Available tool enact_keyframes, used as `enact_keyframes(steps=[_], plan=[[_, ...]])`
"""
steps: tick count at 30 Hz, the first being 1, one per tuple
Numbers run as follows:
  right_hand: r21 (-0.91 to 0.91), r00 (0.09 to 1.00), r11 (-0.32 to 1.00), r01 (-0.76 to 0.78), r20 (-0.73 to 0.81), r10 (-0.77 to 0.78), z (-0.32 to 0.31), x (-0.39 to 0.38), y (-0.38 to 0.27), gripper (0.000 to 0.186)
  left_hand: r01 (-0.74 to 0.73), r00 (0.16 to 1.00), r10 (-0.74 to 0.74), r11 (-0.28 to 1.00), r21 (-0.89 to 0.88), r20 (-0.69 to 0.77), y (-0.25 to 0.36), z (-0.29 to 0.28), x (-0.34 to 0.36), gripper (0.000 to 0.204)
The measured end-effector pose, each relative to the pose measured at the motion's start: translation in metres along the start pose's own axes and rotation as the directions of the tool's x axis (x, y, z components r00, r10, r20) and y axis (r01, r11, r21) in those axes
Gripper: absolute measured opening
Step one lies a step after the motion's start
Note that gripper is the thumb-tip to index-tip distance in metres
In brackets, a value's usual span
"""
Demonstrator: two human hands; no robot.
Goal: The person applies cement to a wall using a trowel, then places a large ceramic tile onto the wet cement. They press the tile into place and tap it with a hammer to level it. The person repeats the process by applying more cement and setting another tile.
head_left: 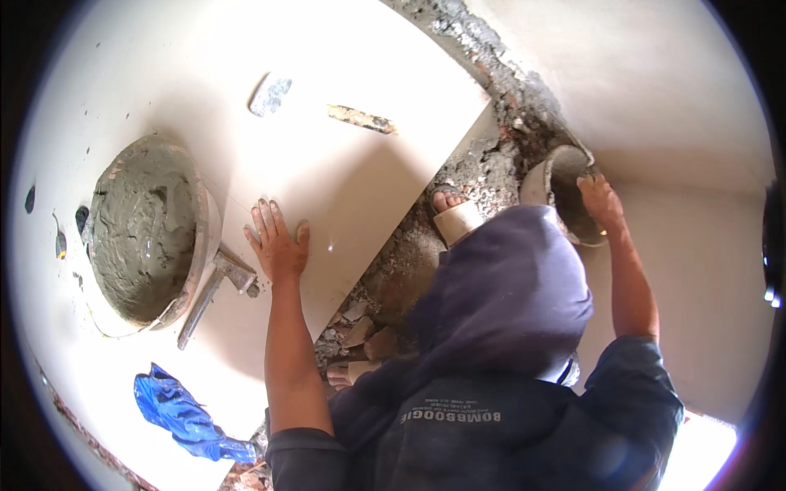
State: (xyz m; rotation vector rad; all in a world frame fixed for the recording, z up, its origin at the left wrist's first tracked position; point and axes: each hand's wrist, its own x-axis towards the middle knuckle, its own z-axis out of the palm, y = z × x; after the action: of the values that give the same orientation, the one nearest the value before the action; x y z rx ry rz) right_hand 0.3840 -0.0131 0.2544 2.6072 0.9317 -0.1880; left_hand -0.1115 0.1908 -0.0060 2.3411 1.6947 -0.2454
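My left hand (279, 243) lies flat on a large pale floor tile (237, 164), fingers spread, holding nothing. Just to its left is a hammer (233, 272), beside a wide tub (210, 237) filled with wet grey mortar (147, 237). Over on the right, my right hand (600, 201) is closed at the mouth of a tilted bucket (536, 186), close to its rim and wire handle. What its fingers grip is hidden from this view. Inside the bucket it is dark, so I cannot make out the contents.
A grey-white block (270, 94) and a stained flat strip (362, 119) lie farther up the tile. A blue cloth (184, 413) is at lower left. Broken rubble (381, 344) runs along the tile's edge beside my sandalled feet (453, 214). A pale wall (684, 270) rises at right.
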Motion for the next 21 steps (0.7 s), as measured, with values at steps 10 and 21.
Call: enact_keyframes(steps=[10,21], plan=[[0.224,0.993,0.971,-0.087,0.092,0.067,0.044,0.037,-0.062,0.049,0.063,0.994,-0.063,0.998,0.008,0.085,0.009,-0.016,0.004,0.082],[0.135,0.91,0.966,0.22,0.328,-0.253,0.069,0.156,-0.068,0.024,-0.029,0.991,0.034,0.999,0.037,-0.13,0.003,0.008,0.005,0.08]])
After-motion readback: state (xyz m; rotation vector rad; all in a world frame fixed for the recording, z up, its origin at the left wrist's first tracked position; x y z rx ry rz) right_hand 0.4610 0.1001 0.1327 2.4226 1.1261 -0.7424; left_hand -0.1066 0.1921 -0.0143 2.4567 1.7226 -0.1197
